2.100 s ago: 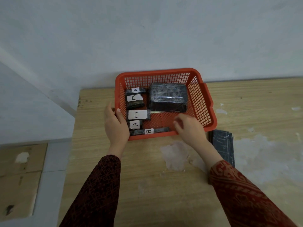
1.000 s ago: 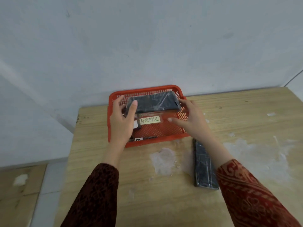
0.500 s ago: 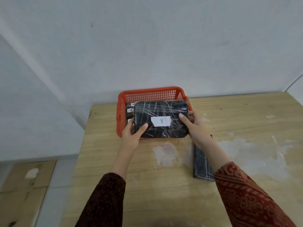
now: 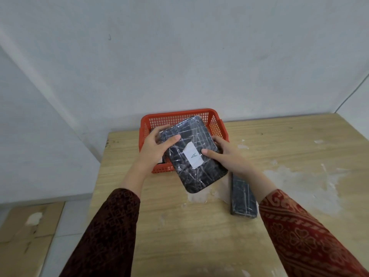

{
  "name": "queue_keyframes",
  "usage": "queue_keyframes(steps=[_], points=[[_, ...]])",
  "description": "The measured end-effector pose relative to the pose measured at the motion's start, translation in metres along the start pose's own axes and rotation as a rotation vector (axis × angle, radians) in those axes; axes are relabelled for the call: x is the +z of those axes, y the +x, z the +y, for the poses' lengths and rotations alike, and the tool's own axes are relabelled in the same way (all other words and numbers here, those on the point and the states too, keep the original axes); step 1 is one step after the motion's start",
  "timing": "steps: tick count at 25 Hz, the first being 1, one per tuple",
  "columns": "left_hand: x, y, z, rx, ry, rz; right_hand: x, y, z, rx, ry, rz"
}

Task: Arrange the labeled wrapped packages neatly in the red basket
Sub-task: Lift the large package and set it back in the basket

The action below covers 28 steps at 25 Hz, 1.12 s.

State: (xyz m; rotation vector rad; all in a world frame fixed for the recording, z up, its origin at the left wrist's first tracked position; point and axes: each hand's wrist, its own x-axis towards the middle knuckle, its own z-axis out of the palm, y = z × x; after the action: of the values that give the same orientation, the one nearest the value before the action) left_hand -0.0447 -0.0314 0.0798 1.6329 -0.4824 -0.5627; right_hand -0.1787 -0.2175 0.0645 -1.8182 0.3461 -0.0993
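Head view: both hands, left hand (image 4: 157, 144) and right hand (image 4: 223, 154), fingers curled, clamp the A-labeled package (image 4: 192, 154), tilted above the red basket (image 4: 179, 116). Slick wrap could slip from that edge grip, dropping it crooked onto the table (image 4: 299, 146).

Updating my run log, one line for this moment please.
holding | both hands: left hand, right hand grip package A | tilted above red basket

A wooden counter (image 4: 289, 148) with pale stains is carrying a red basket (image 4: 216, 124) near the upper middle of the frame, and a long dark wrapped package (image 4: 242, 196) is lying right of centre.
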Motion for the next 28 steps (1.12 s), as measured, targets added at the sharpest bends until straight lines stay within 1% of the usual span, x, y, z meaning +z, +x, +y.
queue_keyframes(steps=[1, 4, 6, 7, 8, 10, 12, 13, 15, 17, 19, 21, 22, 24, 26, 28], points=[[0.005, -0.003, -0.006, -0.014, -0.054, 0.036, 0.004, -0.001, 0.003, 0.003, 0.021, 0.020], [0.027, -0.017, -0.028, -0.083, -0.131, 0.074, 0.020, -0.006, 0.013, 0.052, 0.054, 0.060], [0.032, -0.022, -0.034, -0.122, -0.156, 0.139, 0.028, -0.011, 0.018, 0.077, 0.086, 0.046], [0.031, -0.023, -0.034, -0.137, -0.146, 0.144, 0.029, -0.012, 0.018, 0.081, 0.092, 0.027], [0.029, -0.023, -0.032, -0.150, -0.114, 0.112, 0.027, -0.012, 0.017, 0.080, 0.094, 0.010], [0.023, -0.021, -0.029, -0.165, -0.004, -0.031, 0.020, -0.009, 0.012, 0.061, 0.075, 0.012], [0.021, -0.019, -0.025, -0.170, 0.057, -0.172, 0.010, -0.006, 0.006, 0.032, -0.021, 0.027], [0.021, -0.018, -0.025, -0.176, 0.063, -0.206, 0.006, -0.005, 0.005, 0.011, -0.056, 0.023], [0.022, -0.019, -0.028, -0.198, 0.052, -0.196, 0.000, -0.004, 0.007, -0.029, -0.019, 0.060], [0.022, -0.021, -0.036, -0.236, 0.014, -0.143, -0.003, -0.006, 0.011, -0.037, 0.073, 0.191], [0.022, -0.025, -0.048, -0.287, -0.068, -0.063, -0.004, -0.006, 0.018, 0.004, 0.153, 0.325], [0.029, -0.026, -0.057, -0.337, -0.162, 0.082, 0.000, -0.007, 0.026, 0.046, 0.157, 0.405], [0.033, -0.025, -0.060, -0.355, -0.185, 0.178, 0.005, -0.008, 0.031, 0.057, 0.112, 0.430], [0.039, -0.021, -0.066, -0.372, -0.171, 0.363, 0.016, -0.009, 0.039, 0.063, -0.073, 0.474], [0.045, -0.016, -0.069, -0.376, -0.114, 0.469, 0.021, -0.007, 0.043, 0.070, -0.204, 0.514], [0.049, -0.013, -0.068, -0.318, -0.101, 0.536, 0.019, 0.000, 0.044, 0.095, -0.195, 0.531]])
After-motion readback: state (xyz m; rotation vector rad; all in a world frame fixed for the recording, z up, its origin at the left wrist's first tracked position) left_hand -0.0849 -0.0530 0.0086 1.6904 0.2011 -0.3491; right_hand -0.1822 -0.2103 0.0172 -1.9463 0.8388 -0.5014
